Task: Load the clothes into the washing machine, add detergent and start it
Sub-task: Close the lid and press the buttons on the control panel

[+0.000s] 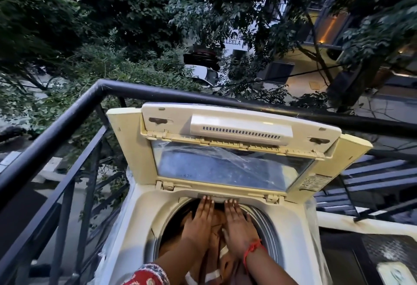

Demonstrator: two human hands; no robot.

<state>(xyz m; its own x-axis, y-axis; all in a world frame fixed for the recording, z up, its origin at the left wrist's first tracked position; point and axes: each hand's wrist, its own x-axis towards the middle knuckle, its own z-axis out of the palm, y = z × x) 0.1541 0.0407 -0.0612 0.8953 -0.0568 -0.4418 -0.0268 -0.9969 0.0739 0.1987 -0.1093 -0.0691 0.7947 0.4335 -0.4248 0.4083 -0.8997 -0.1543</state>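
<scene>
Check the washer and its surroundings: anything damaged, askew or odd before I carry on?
One oddity: clear plastic film lies wrinkled and loose across the open lid window. Otherwise nothing stands out; left hand and right hand press flat on brown clothes in the drum.

Washing machine (144,228): cream plastic, smooth, slightly yellowed. Lid (228,149), frame centre: glossy clear pane under wrinkled film, probably plastic wrap. Railing (67,115), left: black metal, satin. Clothes (217,226) in drum: brown matt cloth.
</scene>
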